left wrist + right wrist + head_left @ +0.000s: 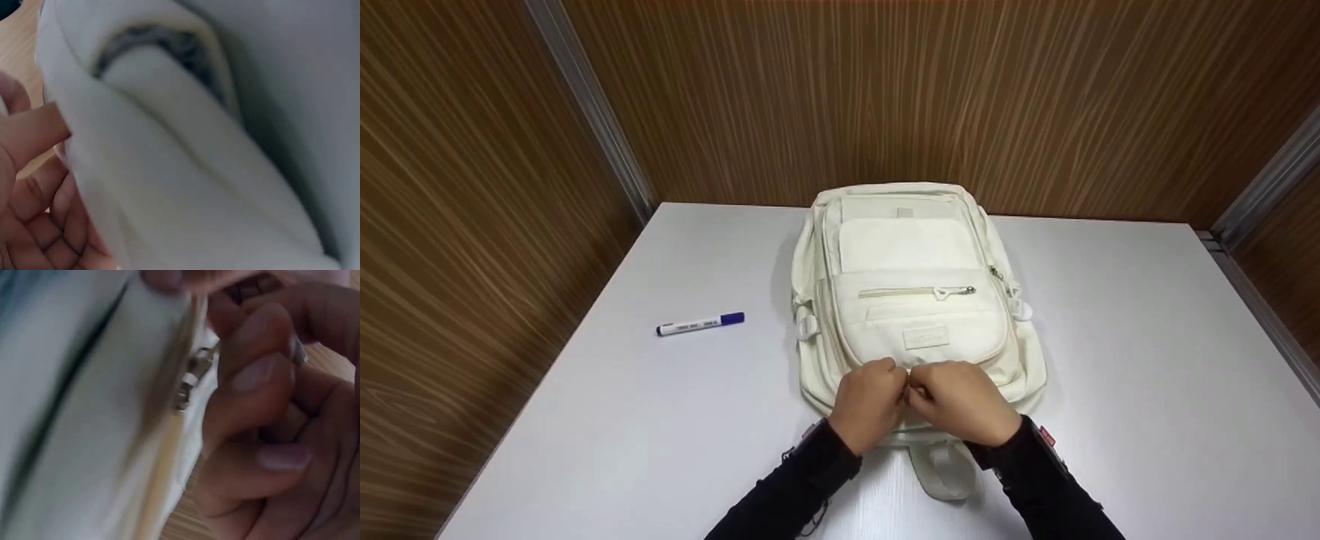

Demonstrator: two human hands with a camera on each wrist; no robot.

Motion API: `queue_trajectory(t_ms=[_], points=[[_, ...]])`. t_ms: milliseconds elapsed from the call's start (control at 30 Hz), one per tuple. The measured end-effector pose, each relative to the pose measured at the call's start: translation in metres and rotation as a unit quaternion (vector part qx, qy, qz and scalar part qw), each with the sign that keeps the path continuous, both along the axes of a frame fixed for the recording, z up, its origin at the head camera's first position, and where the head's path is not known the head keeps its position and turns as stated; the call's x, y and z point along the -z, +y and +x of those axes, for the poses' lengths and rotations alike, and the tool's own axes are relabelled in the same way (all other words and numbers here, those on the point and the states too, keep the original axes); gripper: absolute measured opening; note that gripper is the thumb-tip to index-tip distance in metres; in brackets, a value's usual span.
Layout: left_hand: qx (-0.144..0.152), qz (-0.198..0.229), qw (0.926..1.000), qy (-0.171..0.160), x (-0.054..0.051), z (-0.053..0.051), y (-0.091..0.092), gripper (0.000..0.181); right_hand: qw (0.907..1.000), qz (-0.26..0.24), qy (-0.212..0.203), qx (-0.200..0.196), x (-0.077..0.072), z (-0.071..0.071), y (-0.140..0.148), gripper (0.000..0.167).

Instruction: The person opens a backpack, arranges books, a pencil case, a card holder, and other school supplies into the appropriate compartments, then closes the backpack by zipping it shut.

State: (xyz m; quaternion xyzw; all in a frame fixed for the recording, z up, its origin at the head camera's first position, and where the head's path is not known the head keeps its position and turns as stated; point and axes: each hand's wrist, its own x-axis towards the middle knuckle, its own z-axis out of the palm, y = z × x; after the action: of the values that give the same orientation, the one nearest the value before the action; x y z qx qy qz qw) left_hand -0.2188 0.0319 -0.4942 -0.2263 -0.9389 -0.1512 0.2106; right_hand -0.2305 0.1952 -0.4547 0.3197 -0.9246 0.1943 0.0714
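Note:
An off-white backpack (911,244) lies front side up on the white table. At its lower end my left hand (870,401) pinches the fabric edge of the front pocket between thumb and curled fingers. Close beside it, my right hand (964,401) has its fingers curled around the pull of a zipper. The metal zipper slider (190,377) shows next to those fingers in the right wrist view; most of the pull is hidden by them. In the left wrist view, a gap with dark lining (188,53) shows in the fabric.
A white marker with a blue cap (701,324) lies on the table (660,420) left of the backpack. A strap loop (945,472) hangs out toward the near side. Wood-grain panels (885,97) stand behind the table and at both sides.

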Motion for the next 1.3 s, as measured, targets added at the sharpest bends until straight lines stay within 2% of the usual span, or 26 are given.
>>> queue_trajectory(t_ms=[67, 167, 267, 333, 400, 500, 600, 800, 933, 1100, 1300], points=[[0.013, 0.004, 0.9999, 0.006, -0.001, 0.001, 0.0, 0.018, 0.9993, -0.029, -0.022, 0.014, 0.001, -0.002, 0.0, 0.022], [0.046, 0.018, 0.9986, -0.017, -0.005, 0.003, -0.008, 0.02, 0.9964, -0.066, -0.04, 0.036, 0.001, -0.005, 0.003, 0.017], [0.088, 0.006, 0.9955, -0.035, -0.01, 0.006, -0.025, 0.019, 0.9944, -0.084, -0.045, 0.046, -0.001, -0.007, 0.006, 0.017], [0.106, -0.008, 0.9933, -0.046, -0.013, 0.008, -0.039, 0.019, 0.9938, -0.086, -0.051, 0.049, -0.003, -0.008, 0.008, 0.017], [0.114, -0.016, 0.9911, -0.067, -0.014, 0.009, -0.054, 0.024, 0.9928, -0.089, -0.061, 0.052, -0.005, -0.009, 0.01, 0.017], [0.11, -0.009, 0.9886, -0.102, -0.012, 0.01, -0.07, 0.036, 0.9899, -0.102, -0.079, 0.058, -0.009, -0.01, 0.016, 0.018], [0.111, -0.002, 0.9878, -0.108, -0.008, 0.008, -0.077, 0.041, 0.9836, -0.128, -0.109, 0.065, -0.012, -0.012, 0.023, 0.018], [0.11, -0.012, 0.9908, -0.079, 0.001, 0.004, -0.072, 0.036, 0.968, -0.173, -0.166, 0.073, -0.01, -0.017, 0.033, 0.017], [0.105, -0.009, 0.9916, -0.074, 0.004, 0.003, -0.066, 0.034, 0.9656, -0.181, -0.171, 0.075, -0.01, -0.018, 0.032, 0.017], [0.1, -0.018, 0.9935, -0.052, 0.005, 0.003, -0.054, 0.028, 0.9682, -0.168, -0.167, 0.081, -0.012, -0.015, 0.029, 0.017], [0.088, -0.038, 0.9952, -0.024, 0.005, 0.003, -0.031, 0.023, 0.9817, -0.114, -0.127, 0.085, -0.014, -0.009, 0.023, 0.022]])
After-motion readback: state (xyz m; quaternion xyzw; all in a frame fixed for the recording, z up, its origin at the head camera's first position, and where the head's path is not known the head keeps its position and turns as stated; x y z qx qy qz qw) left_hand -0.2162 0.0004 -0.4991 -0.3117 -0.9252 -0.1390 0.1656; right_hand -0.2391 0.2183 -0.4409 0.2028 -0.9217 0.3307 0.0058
